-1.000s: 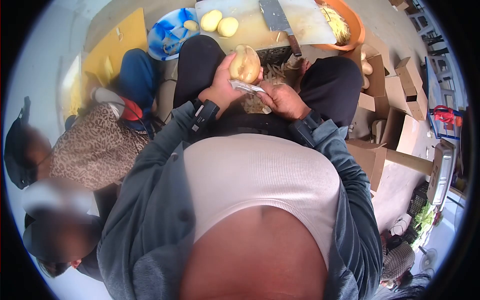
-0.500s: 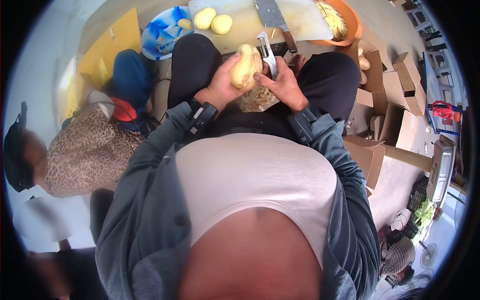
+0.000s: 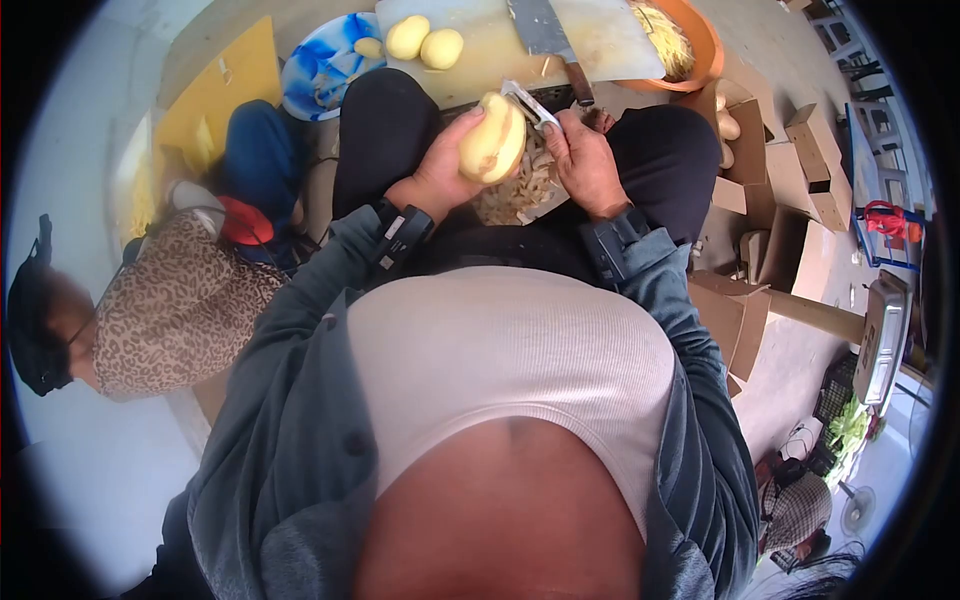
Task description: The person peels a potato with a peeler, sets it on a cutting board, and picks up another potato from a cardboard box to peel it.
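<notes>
Left hand [image 3: 440, 172] clamped around smooth, pale oval potato [image 3: 492, 138], held over the lap just near of cutting board [image 3: 500, 55] edge. Right hand [image 3: 585, 160] closed on metal peeler [image 3: 528, 103], blade at potato's far right edge; curled peelings [image 3: 520, 190] heaped beneath, little open room between the knees.

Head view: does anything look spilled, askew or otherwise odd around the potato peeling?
Mostly orderly. Pale potato peelings lie heaped loose on the person's lap, below the half-peeled yellow potato. The broad steel cleaver lies with its handle over the white cutting board's near edge.
</notes>
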Demonstrator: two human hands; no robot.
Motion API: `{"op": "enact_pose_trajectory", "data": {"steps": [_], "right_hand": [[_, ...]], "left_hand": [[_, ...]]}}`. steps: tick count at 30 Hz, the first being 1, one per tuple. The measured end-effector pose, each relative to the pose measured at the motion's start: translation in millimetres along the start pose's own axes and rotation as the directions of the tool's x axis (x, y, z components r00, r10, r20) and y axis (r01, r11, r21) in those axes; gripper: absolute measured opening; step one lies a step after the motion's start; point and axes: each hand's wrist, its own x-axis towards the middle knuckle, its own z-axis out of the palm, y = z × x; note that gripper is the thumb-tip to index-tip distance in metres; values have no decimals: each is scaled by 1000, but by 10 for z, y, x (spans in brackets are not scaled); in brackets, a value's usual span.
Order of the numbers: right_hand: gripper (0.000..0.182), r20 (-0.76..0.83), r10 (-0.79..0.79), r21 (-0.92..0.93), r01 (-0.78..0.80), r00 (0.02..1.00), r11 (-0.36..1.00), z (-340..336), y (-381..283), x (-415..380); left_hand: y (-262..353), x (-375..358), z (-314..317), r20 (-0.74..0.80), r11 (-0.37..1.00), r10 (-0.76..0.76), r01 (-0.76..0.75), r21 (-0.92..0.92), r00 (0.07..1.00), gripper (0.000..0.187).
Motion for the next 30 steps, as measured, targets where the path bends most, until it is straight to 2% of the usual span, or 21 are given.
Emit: {"op": "enact_pose_trajectory", "data": {"steps": [2, 9, 13, 16, 18, 22, 24, 25, 27, 28, 30], "right_hand": [[21, -3, -45, -24, 45, 999, 999, 15, 21, 1], [21, 3, -55, -90, 55, 998, 994, -9, 38, 11], [21, 74, -44, -63, 49, 996, 997, -9, 3, -6], [21, 130, -67, -6, 68, 989, 998, 5, -10, -31], [21, 157, -83, 32, 79, 984, 996, 15, -23, -49], [21, 203, -98, 23, 95, 974, 995, 51, -21, -81], [21, 213, -102, 19, 100, 972, 995, 66, -36, -89], [21, 222, -92, 6, 93, 971, 996, 63, -74, -78], [22, 235, -84, -6, 88, 968, 996, 103, -82, -90], [21, 261, -127, 0, 131, 957, 991, 157, -77, -117], [20, 292, -170, 3, 177, 941, 984, 209, 23, -179]], "left_hand": [[-12, -27, 47, -4, 1000, 2, -2, 25, 1000, 36], [-18, -13, 63, 8, 995, -52, 51, 82, 999, 37], [-1, -14, 26, -1, 993, -72, 72, 97, 997, 37], [-7, -1, -12, -6, 991, -26, 26, 128, 1000, 37], [-3, 11, -59, 75, 992, -16, 6, 123, 997, 36], [-48, 88, -172, 21, 993, 29, -31, 111, 999, 33], [-94, 176, -326, 64, 847, 196, -202, 491, 978, 34], [-80, 128, -275, 58, 849, 199, -202, 488, 978, 34], [-65, 71, -184, -21, 933, 153, -137, 332, 988, 40], [-46, 95, -168, -23, 934, 156, -140, 329, 988, 40], [-65, 209, -158, -335, 1000, -16, 12, -14, 942, 46]]}}
